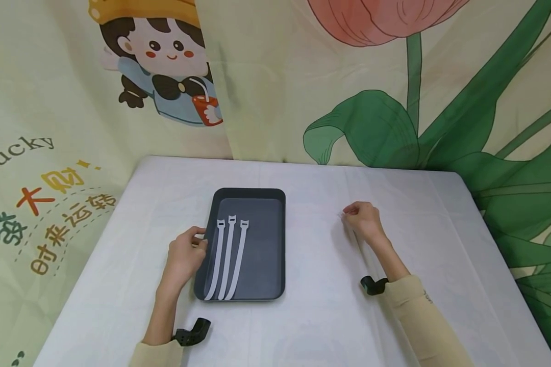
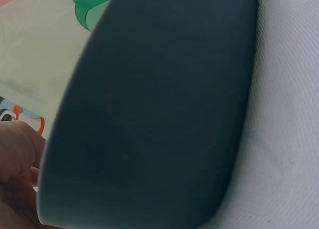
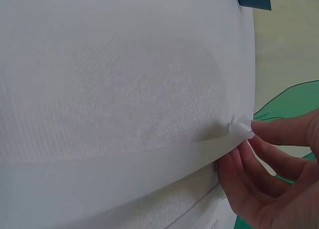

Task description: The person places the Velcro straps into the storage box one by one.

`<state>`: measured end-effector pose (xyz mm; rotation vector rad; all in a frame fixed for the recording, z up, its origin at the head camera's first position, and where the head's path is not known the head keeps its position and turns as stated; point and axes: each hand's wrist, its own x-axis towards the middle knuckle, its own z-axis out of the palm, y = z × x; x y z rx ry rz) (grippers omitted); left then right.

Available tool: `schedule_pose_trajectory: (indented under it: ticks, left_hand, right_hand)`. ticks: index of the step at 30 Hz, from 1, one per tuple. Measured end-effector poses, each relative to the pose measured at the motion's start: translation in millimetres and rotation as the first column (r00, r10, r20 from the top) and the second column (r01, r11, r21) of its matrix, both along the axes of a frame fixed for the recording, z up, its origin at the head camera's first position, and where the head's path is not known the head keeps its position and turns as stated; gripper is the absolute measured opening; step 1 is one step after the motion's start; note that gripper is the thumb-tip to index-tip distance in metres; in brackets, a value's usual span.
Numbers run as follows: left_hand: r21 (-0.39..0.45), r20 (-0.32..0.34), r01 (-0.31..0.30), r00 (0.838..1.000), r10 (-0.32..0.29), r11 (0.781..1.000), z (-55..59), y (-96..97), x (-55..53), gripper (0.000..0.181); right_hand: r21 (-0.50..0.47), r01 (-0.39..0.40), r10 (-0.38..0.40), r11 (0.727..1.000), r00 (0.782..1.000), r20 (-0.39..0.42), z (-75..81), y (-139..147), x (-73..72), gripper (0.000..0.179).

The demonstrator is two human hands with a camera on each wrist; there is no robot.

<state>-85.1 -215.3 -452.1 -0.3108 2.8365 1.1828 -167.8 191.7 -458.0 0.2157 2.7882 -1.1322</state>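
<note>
A lower-right sleeve (image 1: 427, 321) backs the right hand (image 1: 366, 221), whose loosened pinch could drop the strap (image 3: 124, 176); the left hand's (image 1: 185, 256) grip is unclear.

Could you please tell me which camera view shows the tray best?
The head view: it shows the whole tray from above, with three straps in it. The left wrist view shows only part of its outer side, very close; the right wrist view shows just a dark piece at the top edge.
</note>
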Motion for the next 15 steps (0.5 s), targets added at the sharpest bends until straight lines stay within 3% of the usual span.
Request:
schedule_pose_trajectory:
  ticks: [15]
  left_hand:
    - [0.004, -0.001, -0.001, 1.0, 0.001, 1.0, 0.2, -0.8, 0.6, 0.036]
  right_hand:
    - [-0.018, -0.003, 0.003, 1.0, 1.0, -0.009, -1.9, 0.4, 0.1, 0.022]
